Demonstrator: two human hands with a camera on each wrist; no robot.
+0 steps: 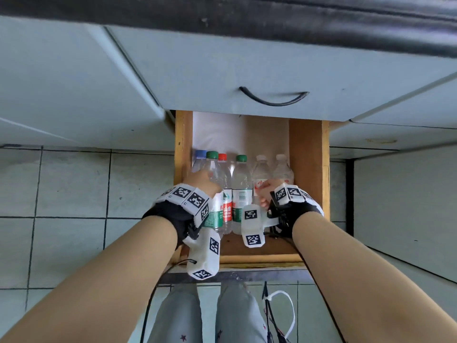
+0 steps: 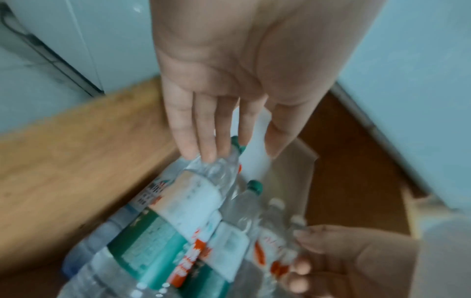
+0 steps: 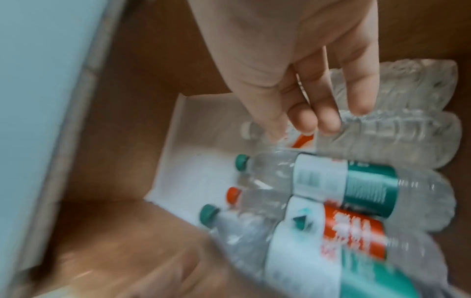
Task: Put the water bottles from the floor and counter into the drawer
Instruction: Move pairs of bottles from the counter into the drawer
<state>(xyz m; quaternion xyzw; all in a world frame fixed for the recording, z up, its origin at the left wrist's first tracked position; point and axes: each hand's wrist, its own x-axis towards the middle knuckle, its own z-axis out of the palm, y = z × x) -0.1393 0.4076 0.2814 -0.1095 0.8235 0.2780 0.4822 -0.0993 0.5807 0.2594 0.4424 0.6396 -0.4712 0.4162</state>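
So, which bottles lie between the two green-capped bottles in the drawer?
Only the red-capped bottle, touching both; the head view shows it best.

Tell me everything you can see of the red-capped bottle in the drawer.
The red-capped bottle is clear plastic with a red-and-white label. It lies on its side in the open wooden drawer, cap pointing toward the cabinet, third from the left in the row, squeezed between two green-capped bottles. Neither hand seems to touch it, though blur leaves that unsure.

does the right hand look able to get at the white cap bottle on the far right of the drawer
Probably yes. The right hand already rests on the neighbouring white-capped bottle, and the far-right bottle lies just beside it, uncovered, in the open drawer. Nothing lies over it.
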